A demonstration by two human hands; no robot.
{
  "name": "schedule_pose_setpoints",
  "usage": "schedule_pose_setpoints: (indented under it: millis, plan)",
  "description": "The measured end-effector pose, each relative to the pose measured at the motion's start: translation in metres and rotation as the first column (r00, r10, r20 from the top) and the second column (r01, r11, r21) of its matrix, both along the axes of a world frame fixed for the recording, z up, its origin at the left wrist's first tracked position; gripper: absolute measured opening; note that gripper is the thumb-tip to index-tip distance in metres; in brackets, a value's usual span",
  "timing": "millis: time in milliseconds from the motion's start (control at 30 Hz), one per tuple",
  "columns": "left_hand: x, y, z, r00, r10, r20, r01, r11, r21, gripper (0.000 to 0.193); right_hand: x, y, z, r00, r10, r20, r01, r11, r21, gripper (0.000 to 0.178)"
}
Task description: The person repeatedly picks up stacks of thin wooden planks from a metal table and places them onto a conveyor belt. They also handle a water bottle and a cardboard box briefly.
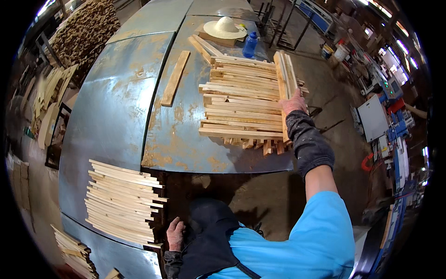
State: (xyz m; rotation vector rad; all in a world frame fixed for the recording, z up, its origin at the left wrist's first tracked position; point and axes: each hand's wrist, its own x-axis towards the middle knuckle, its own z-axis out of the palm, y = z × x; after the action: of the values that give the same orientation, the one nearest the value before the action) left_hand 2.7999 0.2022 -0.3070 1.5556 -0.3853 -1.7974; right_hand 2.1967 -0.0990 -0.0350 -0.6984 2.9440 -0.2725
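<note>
My right hand (294, 102), in a pinkish work glove, reaches out to the right side of a stack of wooden strips (244, 104). Its fingers are closed around the near end of a wooden strip (291, 74) lying crosswise on the stack. Beside that, a longer strip (280, 79) also crosses the stack's right ends. My left hand (175, 235), gloved too, hangs low beside a second, flatter layer of pale strips (121, 202). Its fingers are loosely apart, and nothing shows in them.
Metal-topped tables (111, 102) carry both stacks. One loose board (175, 78) lies left of the far stack. Behind it are a straw hat (225, 29) and a blue bottle (250, 45). More strips (72, 253) sit lower left. Machinery (395, 121) lines the right side.
</note>
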Motion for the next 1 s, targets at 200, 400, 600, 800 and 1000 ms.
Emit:
schedule_pose_setpoints:
  millis: [200,400,600,800,1000]
  plan:
    - [0.009,0.022,0.015,0.896,-0.186,0.404,0.228,0.972,-0.056,0.052,-0.013,0.006,-0.018,0.992,0.123,0.01,-0.123,0.987,0.106,0.113]
    - [-0.001,0.042,0.015,0.966,0.016,0.257,-0.008,0.999,-0.034,0.052,0.011,-0.034,-0.032,0.82,0.365,-0.442,-0.356,0.928,0.106,0.096]
    - [0.013,0.065,-0.004,0.857,0.441,0.265,-0.403,0.896,-0.187,0.046,0.173,-0.113,-0.09,0.214,0.837,-0.504,-0.959,0.082,-0.271,0.074]
    - [0.082,0.083,-0.032,0.46,0.802,0.381,-0.767,0.576,-0.284,0.054,0.429,-0.102,-0.18,-0.112,0.988,0.108,-0.806,-0.027,-0.591,0.073]
    - [0.16,0.097,-0.051,0.365,0.327,0.872,-0.498,0.86,-0.113,0.078,0.562,-0.088,-0.279,-0.198,0.93,0.309,-0.927,-0.075,-0.368,0.074]
